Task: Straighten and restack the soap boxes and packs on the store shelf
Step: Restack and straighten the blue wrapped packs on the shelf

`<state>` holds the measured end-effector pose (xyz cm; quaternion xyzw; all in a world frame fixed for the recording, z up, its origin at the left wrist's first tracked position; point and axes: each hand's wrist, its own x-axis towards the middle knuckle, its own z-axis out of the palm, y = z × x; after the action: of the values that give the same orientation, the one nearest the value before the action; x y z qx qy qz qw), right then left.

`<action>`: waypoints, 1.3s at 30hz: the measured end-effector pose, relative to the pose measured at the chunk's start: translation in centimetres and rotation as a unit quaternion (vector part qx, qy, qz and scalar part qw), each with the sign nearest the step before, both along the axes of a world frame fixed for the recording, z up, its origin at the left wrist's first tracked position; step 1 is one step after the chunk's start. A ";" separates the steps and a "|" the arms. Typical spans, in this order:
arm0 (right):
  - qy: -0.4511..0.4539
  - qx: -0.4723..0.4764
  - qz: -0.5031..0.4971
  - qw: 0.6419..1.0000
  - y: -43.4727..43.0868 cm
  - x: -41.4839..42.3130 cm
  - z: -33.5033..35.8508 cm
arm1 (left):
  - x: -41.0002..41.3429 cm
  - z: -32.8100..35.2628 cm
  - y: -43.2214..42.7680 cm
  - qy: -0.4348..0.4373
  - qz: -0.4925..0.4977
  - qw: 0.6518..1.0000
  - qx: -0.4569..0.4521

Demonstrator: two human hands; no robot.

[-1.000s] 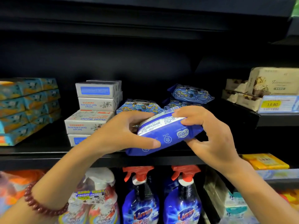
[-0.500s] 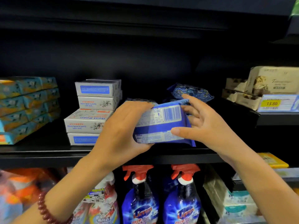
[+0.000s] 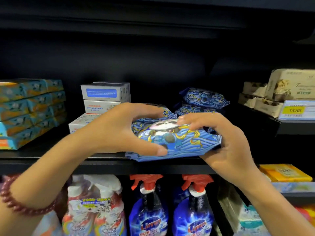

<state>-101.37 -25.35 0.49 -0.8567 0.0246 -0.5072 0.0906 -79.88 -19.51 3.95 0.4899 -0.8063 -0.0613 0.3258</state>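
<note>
A blue soft pack point(image 3: 180, 143) with a wave pattern and a white panda label faces up at the front of the black shelf point(image 3: 105, 163). My left hand point(image 3: 119, 128) grips its left end, thumb on the front edge. My right hand point(image 3: 221, 140) holds its right end, fingertips on the label. Another blue pack point(image 3: 154, 117) lies right behind it, and two more point(image 3: 203, 97) are stacked behind on the right. White soap boxes point(image 3: 102, 91) stand in an uneven stack to the left, partly hidden by my left hand.
Teal and orange boxes point(image 3: 29, 108) are stacked at the far left. Beige boxes point(image 3: 279, 92) and a yellow 13.80 price tag point(image 3: 294, 110) sit on a side shelf at right. Below hang spray bottles point(image 3: 150, 210) with red triggers, plus a yellow pack point(image 3: 284, 172).
The pack has been turned over from its barcode side to its panda face and lowered toward the shelf's front edge. Both hands shifted to its ends.
</note>
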 end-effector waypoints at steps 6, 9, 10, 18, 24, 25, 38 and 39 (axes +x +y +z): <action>0.108 -0.090 0.019 0.990 -1.3 0.9 -0.2 | -0.5 0.4 -0.4 0.025 -0.050 0.998 0.006; -0.091 0.056 -0.095 0.990 -0.4 -1.0 -2.4 | 0.2 1.5 -1.2 0.019 -0.008 0.999 -0.035; -0.095 0.100 -0.095 0.986 -0.3 -1.4 -3.0 | 0.3 2.1 -1.6 0.009 0.010 0.999 -0.050; 0.147 0.229 -0.221 0.936 -2.2 -0.5 -5.5 | 1.0 5.6 -7.3 -0.102 0.143 0.978 -0.114; 0.244 0.192 -0.260 0.914 -2.4 -0.6 -5.6 | 2.0 6.1 -11.0 -0.155 0.178 0.970 -0.051; 0.243 0.184 -0.263 0.916 -2.3 -0.7 -5.6 | 2.1 5.9 -11.3 -0.166 0.174 0.970 -0.025; 0.253 0.154 -0.274 0.915 -2.2 -0.8 -6.0 | 1.6 3.3 -9.1 -0.317 0.198 0.918 -0.133; 0.252 0.155 -0.274 0.915 -2.2 -0.8 -6.0 | 1.5 3.3 -9.2 -0.321 0.204 0.916 -0.126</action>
<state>-102.14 -27.57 -5.52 -0.8910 0.3584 -0.2696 0.0706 -78.39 -28.71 7.21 0.5919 -0.7514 0.2686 0.1139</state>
